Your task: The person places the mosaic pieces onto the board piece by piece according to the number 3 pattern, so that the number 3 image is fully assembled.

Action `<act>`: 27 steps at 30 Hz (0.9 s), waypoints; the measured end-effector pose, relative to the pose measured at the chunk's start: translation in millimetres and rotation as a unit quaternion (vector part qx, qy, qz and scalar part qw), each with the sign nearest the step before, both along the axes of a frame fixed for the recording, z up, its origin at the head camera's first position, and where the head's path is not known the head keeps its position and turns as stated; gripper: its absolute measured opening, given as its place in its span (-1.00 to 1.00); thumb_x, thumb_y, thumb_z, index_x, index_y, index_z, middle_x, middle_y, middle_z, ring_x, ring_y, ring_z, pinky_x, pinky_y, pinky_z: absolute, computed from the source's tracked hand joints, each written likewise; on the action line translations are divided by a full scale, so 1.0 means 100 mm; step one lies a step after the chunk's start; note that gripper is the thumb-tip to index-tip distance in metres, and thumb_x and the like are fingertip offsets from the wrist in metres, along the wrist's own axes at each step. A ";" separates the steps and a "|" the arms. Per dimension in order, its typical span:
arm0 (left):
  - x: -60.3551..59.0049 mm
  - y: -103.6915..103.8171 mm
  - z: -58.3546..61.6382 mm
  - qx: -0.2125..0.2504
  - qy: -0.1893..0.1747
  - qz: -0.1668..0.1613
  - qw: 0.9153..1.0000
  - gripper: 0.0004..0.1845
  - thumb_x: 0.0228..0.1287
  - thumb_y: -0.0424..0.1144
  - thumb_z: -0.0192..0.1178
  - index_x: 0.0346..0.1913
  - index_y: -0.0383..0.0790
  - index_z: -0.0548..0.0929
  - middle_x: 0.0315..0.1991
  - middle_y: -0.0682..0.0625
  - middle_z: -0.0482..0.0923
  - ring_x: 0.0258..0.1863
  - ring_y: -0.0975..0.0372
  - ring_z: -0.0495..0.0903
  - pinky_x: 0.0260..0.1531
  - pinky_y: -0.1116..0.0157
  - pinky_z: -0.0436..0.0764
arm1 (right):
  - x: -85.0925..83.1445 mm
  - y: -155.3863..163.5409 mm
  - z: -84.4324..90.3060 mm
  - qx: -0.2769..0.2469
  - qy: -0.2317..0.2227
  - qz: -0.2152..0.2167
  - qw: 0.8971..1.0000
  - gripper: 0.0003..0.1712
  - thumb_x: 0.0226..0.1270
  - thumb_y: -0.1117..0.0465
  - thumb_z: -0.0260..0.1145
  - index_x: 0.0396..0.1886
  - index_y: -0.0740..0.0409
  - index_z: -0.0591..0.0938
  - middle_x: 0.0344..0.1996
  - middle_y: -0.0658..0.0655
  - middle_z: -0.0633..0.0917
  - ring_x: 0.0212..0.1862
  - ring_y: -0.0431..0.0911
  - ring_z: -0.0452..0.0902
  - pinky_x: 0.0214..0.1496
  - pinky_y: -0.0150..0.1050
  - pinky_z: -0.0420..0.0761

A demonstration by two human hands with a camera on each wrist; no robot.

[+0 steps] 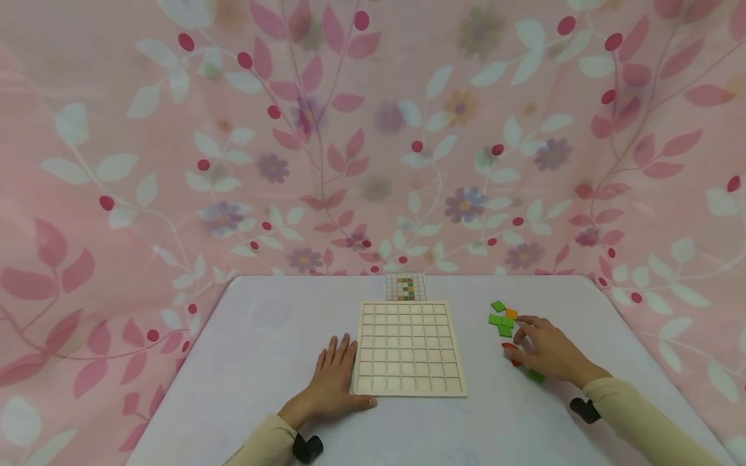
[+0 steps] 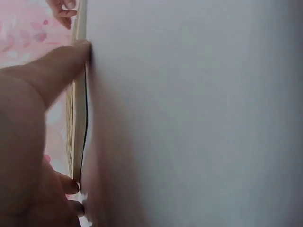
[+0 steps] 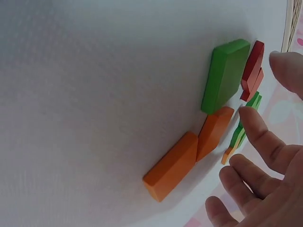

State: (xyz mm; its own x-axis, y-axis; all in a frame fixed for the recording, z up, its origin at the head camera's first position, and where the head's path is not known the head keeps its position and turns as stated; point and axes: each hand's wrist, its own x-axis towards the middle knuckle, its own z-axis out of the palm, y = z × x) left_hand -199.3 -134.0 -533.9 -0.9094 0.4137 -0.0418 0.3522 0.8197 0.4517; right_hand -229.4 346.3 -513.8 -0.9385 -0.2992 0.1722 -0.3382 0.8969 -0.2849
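A person sits at a white table point(image 1: 262, 362) in front of a pink floral curtain point(image 1: 233, 129). A pale wooden grid board point(image 1: 410, 347) lies flat near the middle of the table's near edge. The left hand point(image 1: 333, 382) rests flat on the table, fingers straight, touching the board's left edge and near-left corner. Toward the table's right edge lies a loose cluster of small square tiles point(image 1: 504, 322), green, orange and red. The right hand point(image 1: 544, 353) hovers over the cluster, fingers relaxed and spread, gripping nothing. A small pattern card point(image 1: 405, 287) lies just behind the board's far edge.
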 end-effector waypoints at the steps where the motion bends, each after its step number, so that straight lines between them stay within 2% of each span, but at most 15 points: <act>1: 0.01 0.00 0.00 -0.005 0.001 -0.001 1.000 0.31 -0.02 0.52 0.22 0.57 -0.31 -0.02 0.59 -0.27 -0.21 0.56 -0.19 -0.30 0.43 -0.26 -0.12 | 0.00 0.00 -0.01 0.003 0.007 0.003 1.000 -0.66 0.20 -0.27 0.39 -0.40 -0.15 0.60 0.20 0.38 0.54 0.21 0.31 0.42 0.13 0.33 0.47; 7: 0.04 0.02 -0.03 -0.003 0.009 0.000 1.000 0.29 0.01 0.52 0.20 0.58 -0.28 -0.04 0.60 -0.23 -0.21 0.57 -0.16 -0.30 0.43 -0.24 -0.12 | 0.02 0.00 -0.03 0.003 0.037 0.013 0.999 -0.75 0.20 -0.08 0.46 -0.48 -0.14 0.58 0.11 0.38 0.60 0.14 0.31 0.49 0.07 0.31 0.50; 12: 0.06 0.04 -0.05 0.004 0.014 0.003 1.000 0.25 0.05 0.49 0.19 0.57 -0.28 -0.04 0.60 -0.21 -0.20 0.57 -0.16 -0.28 0.44 -0.23 -0.13 | 0.01 -0.03 -0.02 0.011 0.056 0.009 0.998 -0.75 0.15 0.00 0.49 -0.55 -0.13 0.58 0.06 0.39 0.63 0.08 0.31 0.53 -0.01 0.32 0.54; 19: 0.06 0.04 -0.07 -0.008 0.035 0.016 0.999 0.25 0.04 0.51 0.17 0.57 -0.27 -0.02 0.60 -0.20 -0.17 0.57 -0.14 -0.24 0.45 -0.20 -0.11 | -0.01 -0.11 -0.01 0.076 0.093 0.011 0.993 -0.72 0.16 0.02 0.48 -0.55 -0.03 0.56 -0.03 0.34 0.66 0.02 0.25 0.56 -0.16 0.22 0.62; 24: 0.08 0.04 -0.07 -0.005 0.033 0.023 0.999 0.24 0.04 0.50 0.18 0.57 -0.27 0.00 0.60 -0.20 -0.15 0.57 -0.13 -0.24 0.45 -0.21 -0.11 | -0.01 -0.17 0.01 0.087 0.096 0.005 0.992 -0.71 0.17 0.01 0.48 -0.52 0.09 0.63 -0.08 0.34 0.66 -0.02 0.25 0.55 -0.18 0.19 0.63; 27: 0.10 0.04 -0.06 -0.003 0.033 0.027 0.999 0.23 0.04 0.47 0.21 0.57 -0.27 0.02 0.60 -0.20 -0.14 0.57 -0.13 -0.23 0.45 -0.21 -0.11 | -0.02 -0.20 0.02 0.085 0.122 0.015 0.989 -0.69 0.15 0.03 0.51 -0.51 0.18 0.67 -0.15 0.33 0.66 -0.08 0.22 0.55 -0.18 0.15 0.66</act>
